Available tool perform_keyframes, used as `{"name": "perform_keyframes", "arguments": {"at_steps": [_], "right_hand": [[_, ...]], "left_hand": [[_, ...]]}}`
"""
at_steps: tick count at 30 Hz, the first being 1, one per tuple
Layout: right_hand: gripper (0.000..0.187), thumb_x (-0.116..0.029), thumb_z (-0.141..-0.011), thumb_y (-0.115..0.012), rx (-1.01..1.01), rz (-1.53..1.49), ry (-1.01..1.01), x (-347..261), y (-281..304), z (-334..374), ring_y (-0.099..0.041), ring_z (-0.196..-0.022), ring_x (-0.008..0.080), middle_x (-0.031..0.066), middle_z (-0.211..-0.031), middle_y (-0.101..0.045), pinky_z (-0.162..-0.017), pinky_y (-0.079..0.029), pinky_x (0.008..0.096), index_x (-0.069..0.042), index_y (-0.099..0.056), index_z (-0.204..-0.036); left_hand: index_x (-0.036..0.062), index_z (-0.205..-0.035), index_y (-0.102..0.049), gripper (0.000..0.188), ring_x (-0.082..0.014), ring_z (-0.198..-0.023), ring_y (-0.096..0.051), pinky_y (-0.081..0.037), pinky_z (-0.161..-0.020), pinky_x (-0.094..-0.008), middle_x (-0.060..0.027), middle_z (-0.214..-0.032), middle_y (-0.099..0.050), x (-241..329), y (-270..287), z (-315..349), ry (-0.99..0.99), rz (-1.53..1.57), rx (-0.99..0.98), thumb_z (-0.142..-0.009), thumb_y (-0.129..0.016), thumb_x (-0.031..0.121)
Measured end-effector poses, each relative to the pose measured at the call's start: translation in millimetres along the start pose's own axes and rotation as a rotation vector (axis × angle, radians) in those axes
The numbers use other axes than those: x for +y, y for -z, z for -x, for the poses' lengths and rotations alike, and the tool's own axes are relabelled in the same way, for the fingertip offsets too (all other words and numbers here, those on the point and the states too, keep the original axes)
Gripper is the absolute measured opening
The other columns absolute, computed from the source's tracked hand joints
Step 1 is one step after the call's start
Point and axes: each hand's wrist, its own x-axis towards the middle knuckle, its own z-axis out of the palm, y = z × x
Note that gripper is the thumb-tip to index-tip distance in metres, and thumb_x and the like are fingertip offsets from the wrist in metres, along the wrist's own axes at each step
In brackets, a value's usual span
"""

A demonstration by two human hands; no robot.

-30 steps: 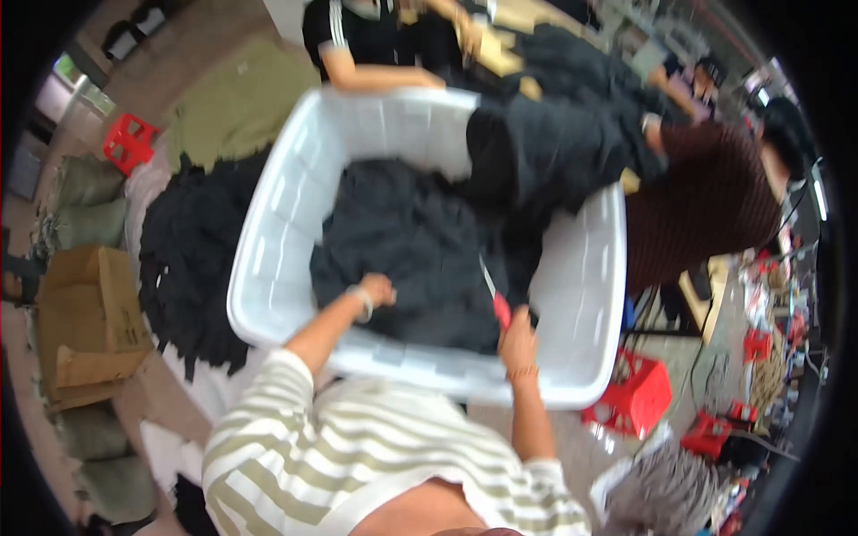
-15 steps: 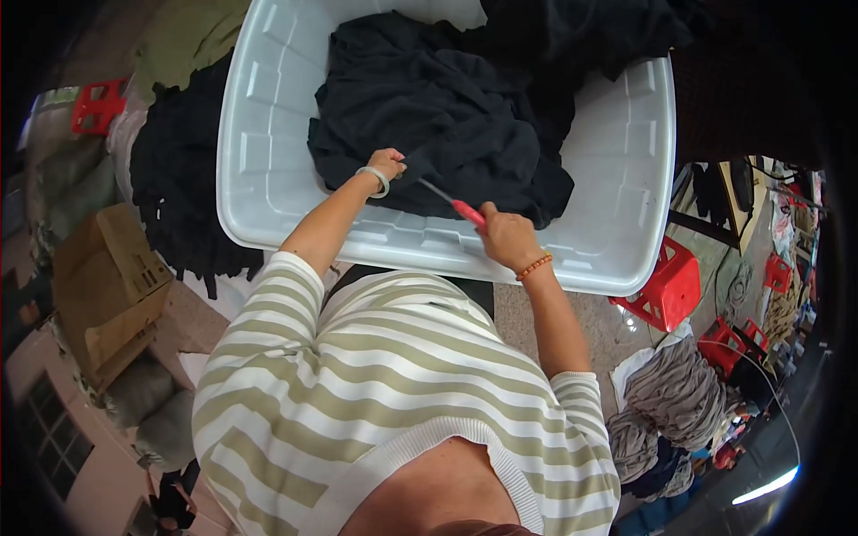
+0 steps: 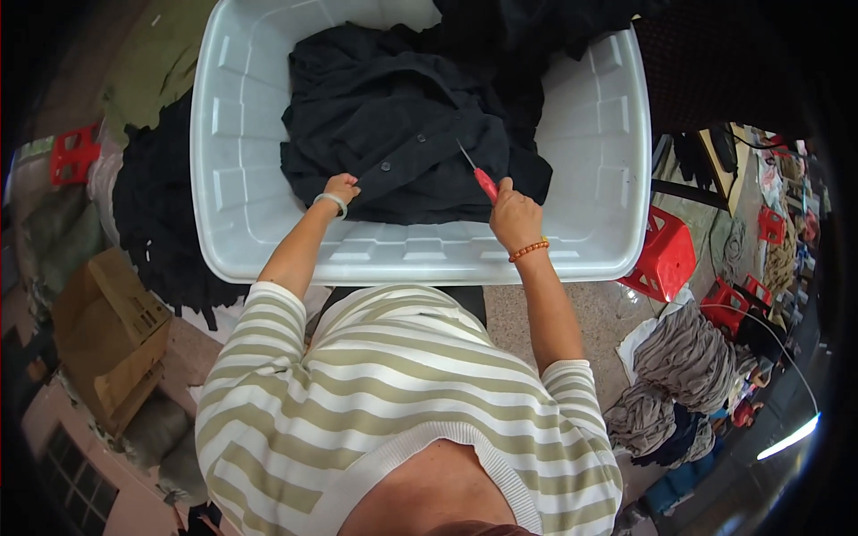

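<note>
Inside a large white plastic tub lies a black buttoned garment (image 3: 402,116), crumpled, with a button placket and several dark buttons running diagonally across it. My left hand (image 3: 340,188), with a pale bangle at the wrist, is closed in a pinch on the placket's near-left end. In my right hand (image 3: 517,219), wrapped around its red handle, is a slim tool (image 3: 483,183) with a thin metal shaft; the exact kind of tip is too small to tell. Its shaft points up and left over the garment, right of the buttons. An orange beaded bracelet circles that wrist.
The white tub (image 3: 420,265) stands right in front of me. More black cloth (image 3: 554,31) hangs over its far right rim. Dark fabric (image 3: 161,205) and a cardboard box (image 3: 112,335) lie at left. To the right are a red stool (image 3: 666,255) and grey fabric bundles (image 3: 684,357).
My left hand has moved left and down, away from the tool, and the button placket now shows. My right hand has lifted the tool, which points more steeply upward. The view has shifted slightly.
</note>
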Motion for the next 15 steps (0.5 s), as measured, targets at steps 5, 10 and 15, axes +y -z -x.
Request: {"name": "perform_keyframes", "arguments": {"at_steps": [5,10,15], "right_hand": [[0.004,-0.01,-0.085,-0.051,-0.012,-0.023,-0.076,14.0,-9.7,13.8,-0.065,-0.061,0.0309,0.0136,-0.066,-0.062,-0.054,-0.052,0.0406,-0.006,-0.05,-0.086],[0.002,-0.009,-0.085,-0.05,-0.057,-0.069,-0.004,15.3,-1.6,13.3,-0.066,-0.062,0.0279,0.0117,-0.068,-0.062,-0.056,-0.053,0.0379,-0.007,-0.05,-0.085],[0.012,-0.012,-0.084,-0.055,-0.276,-0.147,0.049,14.8,0.0,11.7,-0.066,-0.065,0.0326,0.0143,-0.071,-0.064,-0.058,-0.053,0.0412,-0.005,-0.051,-0.093]], "left_hand": [[0.0054,-0.09,-0.067,0.022,-0.0228,-0.09,-0.066,-0.05,-0.083,-0.0327,-0.0103,-0.091,-0.07,17.5,-20.2,-2.0,0.038,-0.275,-0.018,-0.07,-0.075,0.013],[0.0061,-0.109,-0.061,0.042,-0.0271,-0.095,-0.065,-0.049,-0.087,-0.0328,-0.0128,-0.096,-0.069,39.7,-43.5,-20.7,-0.045,-0.121,-0.029,-0.073,-0.075,0.022],[0.0115,-0.129,-0.051,0.06,-0.0267,-0.116,-0.056,-0.04,-0.101,-0.0336,-0.0194,-0.121,-0.059,100.5,-85.5,-28.6,-0.231,-0.227,-0.077,-0.075,-0.074,0.025]]}}
